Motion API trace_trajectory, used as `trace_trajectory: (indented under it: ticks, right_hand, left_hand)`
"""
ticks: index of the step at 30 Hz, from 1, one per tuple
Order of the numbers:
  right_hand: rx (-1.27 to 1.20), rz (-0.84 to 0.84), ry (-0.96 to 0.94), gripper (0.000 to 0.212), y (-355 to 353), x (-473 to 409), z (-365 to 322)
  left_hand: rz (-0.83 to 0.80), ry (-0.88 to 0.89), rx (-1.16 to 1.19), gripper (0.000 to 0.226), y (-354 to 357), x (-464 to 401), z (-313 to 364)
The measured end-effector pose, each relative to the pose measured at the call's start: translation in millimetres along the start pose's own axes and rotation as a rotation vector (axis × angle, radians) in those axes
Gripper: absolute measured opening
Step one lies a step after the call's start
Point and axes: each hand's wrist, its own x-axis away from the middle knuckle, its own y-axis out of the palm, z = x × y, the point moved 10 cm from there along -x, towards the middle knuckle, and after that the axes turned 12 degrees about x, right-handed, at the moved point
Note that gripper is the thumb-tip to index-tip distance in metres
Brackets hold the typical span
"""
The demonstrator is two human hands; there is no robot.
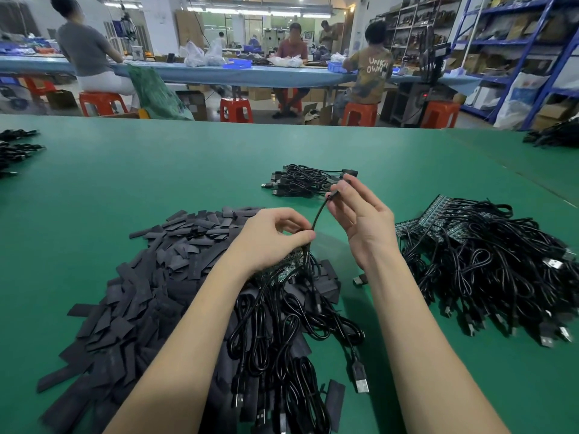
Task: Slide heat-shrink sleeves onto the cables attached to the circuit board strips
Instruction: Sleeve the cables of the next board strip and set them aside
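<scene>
Left to right: pile of flat black sleeves [150, 277] lying left of the fingers. Left hand [269, 236] pinches one cable [318, 217] between thumb and curled fingers, just above the circuit strip [282, 264] held beneath it. Right hand [357, 211] pinches the cable's upper end, other fingers loosely spread. The cable looks light and limp (best gripped near its tip to thread a sleeve). Tangled cables crowd below; unfinished strips [470, 245] lie right, a bundle [307, 180] beyond the fingertips.
</scene>
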Motion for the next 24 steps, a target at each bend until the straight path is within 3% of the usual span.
trace_trajectory:
  ticks: [7,14,20,24]
  right_hand:
    - [-0.008,0.097,0.059,0.023,-22,-10,8]
    - [0.145,0.249,0.237,0.019,-47,-7,52]
    - [0.11,0.295,0.224,0.013,-54,-15,51]
    - [0.149,0.271,0.233,0.013,-50,-17,54]
  left_hand:
    - [0.046,0.111,-0.015,0.013,-8,-20,41]
    - [0.0,0.351,-0.558,0.011,8,-102,106]
    - [-0.208,0.296,-0.974,0.021,55,-136,28]
    - [-0.208,0.196,-1.008,0.028,64,-148,-12]
